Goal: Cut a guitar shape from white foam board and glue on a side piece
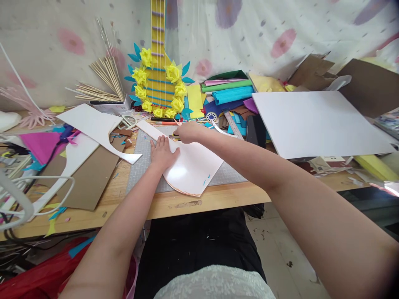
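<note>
A white foam board piece [193, 168] with a rounded near edge and a narrow strip at its far left lies on a grey cutting mat [137, 170]. My left hand [163, 153] rests flat on this board near the strip, fingers spread. Just to its right, my right hand [188, 132] is closed around what looks like a yellow-and-black craft knife [175, 136] at the board's far edge. The knife is mostly hidden by the fingers, and I cannot tell whether its blade touches the board.
Behind the mat stands a yellow paper guitar [158, 85] with paper roses. White offcuts [90, 118] and brown cardboard [93, 182] lie left, near a glue gun [66, 133]. Coloured paper rolls [233, 94], a ruler [233, 124] and a large white board [314, 124] are right.
</note>
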### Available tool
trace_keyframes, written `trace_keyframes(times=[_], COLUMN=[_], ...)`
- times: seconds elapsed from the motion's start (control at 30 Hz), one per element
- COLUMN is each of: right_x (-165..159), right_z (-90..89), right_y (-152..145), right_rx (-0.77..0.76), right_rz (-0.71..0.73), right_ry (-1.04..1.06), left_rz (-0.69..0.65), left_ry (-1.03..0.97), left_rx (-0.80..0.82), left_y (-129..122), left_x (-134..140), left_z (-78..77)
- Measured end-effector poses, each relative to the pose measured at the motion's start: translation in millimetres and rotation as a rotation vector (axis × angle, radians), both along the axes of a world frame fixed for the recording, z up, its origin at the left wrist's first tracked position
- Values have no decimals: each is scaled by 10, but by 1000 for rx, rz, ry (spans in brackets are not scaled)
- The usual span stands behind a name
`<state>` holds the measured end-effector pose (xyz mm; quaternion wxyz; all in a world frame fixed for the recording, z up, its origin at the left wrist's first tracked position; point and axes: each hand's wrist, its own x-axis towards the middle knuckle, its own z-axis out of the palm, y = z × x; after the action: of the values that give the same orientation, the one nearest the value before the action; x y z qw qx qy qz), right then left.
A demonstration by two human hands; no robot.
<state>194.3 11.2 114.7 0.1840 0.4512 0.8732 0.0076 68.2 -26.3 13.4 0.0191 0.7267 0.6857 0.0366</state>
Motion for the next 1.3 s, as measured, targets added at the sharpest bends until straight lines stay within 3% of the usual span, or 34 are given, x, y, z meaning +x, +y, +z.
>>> trace_keyframes(times=[0.47, 0.6, 1.03, 1.3], right_x=[382, 435, 586, 741], right_z=[-17, -56, -108, -248], right_y=[430, 535, 640, 654], right_rx=[-59, -105, -39, -34], right_rz=[203, 176, 131, 125], right_ry=[-50, -25, 86, 129], left_rz=[-8, -14, -8, -11], left_ry=[33, 30, 13, 10], left_rx=[0, 20, 5, 3], left_y=[5, 15, 1, 3], left_x=[-10, -22, -12, -17], left_z=[8, -26, 11, 4])
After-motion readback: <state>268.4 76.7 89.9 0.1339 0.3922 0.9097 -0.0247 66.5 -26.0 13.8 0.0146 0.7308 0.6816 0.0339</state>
